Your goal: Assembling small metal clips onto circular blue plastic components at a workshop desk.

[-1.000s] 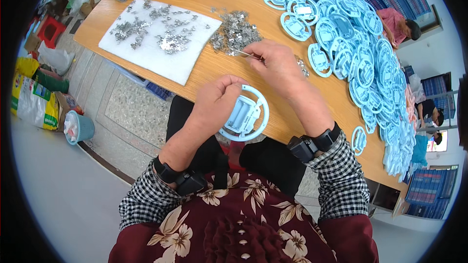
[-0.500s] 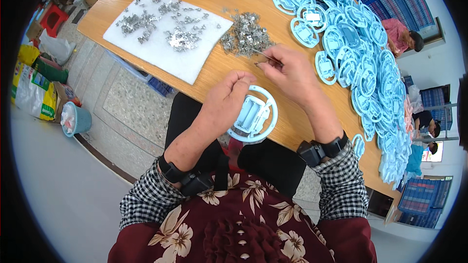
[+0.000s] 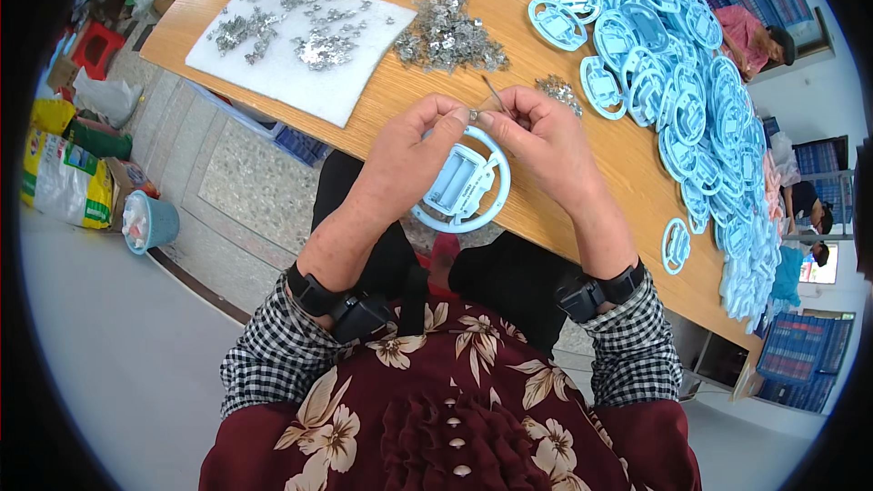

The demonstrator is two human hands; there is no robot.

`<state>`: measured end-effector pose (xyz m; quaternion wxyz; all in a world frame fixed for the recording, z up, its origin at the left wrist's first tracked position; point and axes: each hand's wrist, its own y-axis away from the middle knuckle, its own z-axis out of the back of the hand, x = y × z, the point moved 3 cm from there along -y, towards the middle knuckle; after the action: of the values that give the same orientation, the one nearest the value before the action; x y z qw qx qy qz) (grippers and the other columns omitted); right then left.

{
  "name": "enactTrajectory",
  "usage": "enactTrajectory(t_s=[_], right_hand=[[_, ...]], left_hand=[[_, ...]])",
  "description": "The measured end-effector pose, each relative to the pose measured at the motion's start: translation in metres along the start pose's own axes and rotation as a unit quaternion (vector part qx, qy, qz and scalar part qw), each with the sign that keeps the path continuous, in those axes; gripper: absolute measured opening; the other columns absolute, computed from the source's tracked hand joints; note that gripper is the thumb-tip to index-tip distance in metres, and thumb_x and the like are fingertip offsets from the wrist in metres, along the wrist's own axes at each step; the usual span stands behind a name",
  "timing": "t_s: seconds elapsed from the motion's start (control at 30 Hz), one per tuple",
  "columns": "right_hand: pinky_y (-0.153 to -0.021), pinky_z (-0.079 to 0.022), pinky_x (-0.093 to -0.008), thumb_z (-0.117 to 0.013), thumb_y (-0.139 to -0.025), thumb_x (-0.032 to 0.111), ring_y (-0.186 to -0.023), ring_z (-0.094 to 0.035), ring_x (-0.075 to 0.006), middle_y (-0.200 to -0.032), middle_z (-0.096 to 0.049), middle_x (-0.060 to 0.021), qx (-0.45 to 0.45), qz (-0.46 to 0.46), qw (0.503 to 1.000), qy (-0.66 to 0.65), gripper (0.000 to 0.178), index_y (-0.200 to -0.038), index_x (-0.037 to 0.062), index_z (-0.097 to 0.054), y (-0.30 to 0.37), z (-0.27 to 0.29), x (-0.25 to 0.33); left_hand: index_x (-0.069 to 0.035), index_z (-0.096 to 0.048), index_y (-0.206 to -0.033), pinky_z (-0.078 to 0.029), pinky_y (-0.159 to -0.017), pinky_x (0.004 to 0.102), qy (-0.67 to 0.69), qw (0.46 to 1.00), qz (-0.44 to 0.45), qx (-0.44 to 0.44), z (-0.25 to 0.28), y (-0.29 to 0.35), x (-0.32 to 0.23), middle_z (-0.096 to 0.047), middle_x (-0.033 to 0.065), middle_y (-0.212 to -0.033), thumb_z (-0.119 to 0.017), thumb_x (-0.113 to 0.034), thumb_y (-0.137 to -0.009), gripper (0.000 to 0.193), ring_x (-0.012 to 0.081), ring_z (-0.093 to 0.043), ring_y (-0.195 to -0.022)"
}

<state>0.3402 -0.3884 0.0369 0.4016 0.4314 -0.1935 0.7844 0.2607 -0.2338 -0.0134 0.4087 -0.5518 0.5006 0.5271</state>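
My left hand (image 3: 400, 159) is closed on the upper left of a light-blue plastic toy steering wheel (image 3: 501, 191), whose rectangular recess faces up. Thumb and forefinger of my right hand (image 3: 550, 141) meet the left fingertips at the wheel's top edge. A tiny metal piece (image 3: 473, 115) shows between the fingertips; its exact kind is too small to tell. From my right hand a thin metal rod-like tool (image 3: 492, 89) sticks out, pointing away over the table; its other end is hidden in the fingers.
Beyond my hands lies a heap of small metal clips (image 3: 450, 36). More clips lie on a white foam sheet (image 3: 341, 100) at left, and a smaller heap (image 3: 559, 91) is beside my right hand. Many blue wheels (image 3: 655, 82) pile up at right. One wheel (image 3: 676, 246) lies apart.
My right hand has drawn in from the clip heap to the wheel's top edge, meeting the left fingertips. The tool has swung to point away from me. The smaller clip heap has come into sight.
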Motion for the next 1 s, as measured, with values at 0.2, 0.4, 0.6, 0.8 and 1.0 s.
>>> enactTrajectory(t_s=[0.2, 0.4, 0.6, 0.8, 1.0], right_hand=[[-0.066, -0.046, -0.0298, -0.063, -0.092, 0.028, -0.073, -0.055, -0.0085, -0.077, -0.063, -0.0029, 0.027, -0.076, 0.988, -0.129, 0.029, -0.094, -0.0011, -0.065, 0.002, -0.008, -0.011], [-0.063, -0.044, -0.0333, -0.064, -0.088, 0.027, -0.068, -0.053, -0.0145, -0.073, -0.059, -0.0096, -0.008, -0.033, 0.999, -0.028, 0.029, -0.09, -0.0022, -0.061, 0.011, 0.009, -0.017], [-0.06, -0.046, -0.0347, -0.067, -0.085, 0.024, -0.064, -0.056, -0.0182, -0.069, -0.06, -0.0095, -0.006, 0.021, 0.998, 0.059, 0.024, -0.088, -0.0001, -0.063, 0.028, 0.006, 0.008], [-0.06, -0.05, -0.0381, -0.068, -0.084, 0.02, -0.066, -0.064, -0.0255, -0.075, -0.066, -0.0115, 0.029, 0.038, 0.984, 0.173, 0.018, -0.089, 0.0026, -0.065, 0.024, 0.003, 0.014], [-0.063, -0.051, -0.0418, -0.067, -0.083, 0.019, -0.073, -0.067, -0.0315, -0.077, -0.067, -0.0132, 0.045, 0.076, 0.968, 0.236, 0.016, -0.088, 0.004, -0.065, 0.019, 0.003, 0.023]], left_hand=[[-0.003, -0.063, -0.103, -0.046, -0.067, 0.0207, -0.088, 0.995, -0.048, -0.013, -0.003, 0.001, 0.001, -0.062, -0.0033, -0.086, -0.055, -0.022, -0.103, 0.021, 0.0023, -0.055, -0.077], [0.001, -0.066, -0.108, -0.051, -0.071, 0.0241, -0.077, 0.997, -0.015, -0.016, 0.002, -0.001, 0.006, -0.068, 0.0019, -0.089, -0.049, -0.018, -0.104, 0.025, 0.0053, -0.062, -0.08], [0.003, -0.066, -0.114, -0.052, -0.072, 0.0269, -0.172, 0.984, -0.031, -0.028, 0.004, -0.003, 0.01, -0.071, 0.0065, -0.091, -0.047, -0.017, -0.104, 0.03, 0.0095, -0.065, -0.081], [0.003, -0.067, -0.113, -0.052, -0.073, 0.0295, -0.184, 0.982, -0.014, -0.032, 0.001, -0.003, 0.007, -0.071, 0.0083, -0.09, -0.047, -0.017, -0.103, 0.029, 0.0128, -0.066, -0.081], [0.003, -0.067, -0.112, -0.052, -0.073, 0.0305, -0.207, 0.977, -0.029, -0.037, 0.003, -0.004, 0.011, -0.071, 0.0099, -0.089, -0.049, -0.017, -0.103, 0.029, 0.0142, -0.066, -0.081]])
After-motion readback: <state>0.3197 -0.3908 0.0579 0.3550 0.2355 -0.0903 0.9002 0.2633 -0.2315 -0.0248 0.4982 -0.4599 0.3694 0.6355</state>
